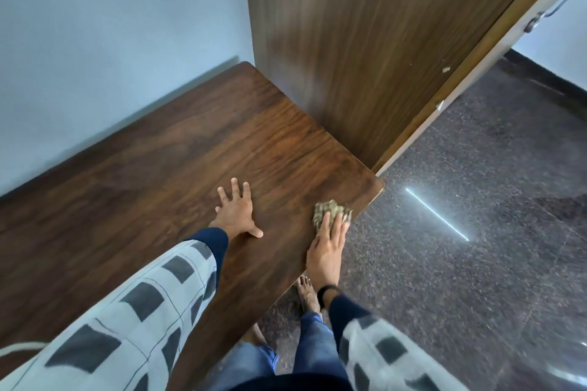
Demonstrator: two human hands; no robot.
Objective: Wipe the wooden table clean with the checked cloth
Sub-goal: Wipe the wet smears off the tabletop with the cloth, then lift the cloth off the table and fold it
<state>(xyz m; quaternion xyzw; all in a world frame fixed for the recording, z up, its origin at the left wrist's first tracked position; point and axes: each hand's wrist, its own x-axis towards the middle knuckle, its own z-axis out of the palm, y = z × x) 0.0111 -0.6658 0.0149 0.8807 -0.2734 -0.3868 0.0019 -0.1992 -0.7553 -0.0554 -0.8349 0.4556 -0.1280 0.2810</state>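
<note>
Both of our hands are working on the wooden table (152, 168). The left hand (236, 214) is lying flat on the wood with its fingers spread wide, bracing us. The right hand (327, 247) is pressing the checked cloth (332, 208) down, with its fingers straight and close together over the bunched fabric. The cloth is sitting at the near right corner of the top, just beside the front edge and well apart from the left hand. A tall wooden panel (365, 41) is standing against the table's right end, and the speckled floor (476, 216) is showing beyond the corner.

We are judging this to be the wiping step itself, with the right end being worked. We cannot tell how much of the top is already clean. The next move is calling for steady downward pressure and a sweep inward along the grain, so the cloth is not slipping off the edge. The left hand is lying in that path and would need lifting.

We are seeing no container of any kind in this view.
</note>
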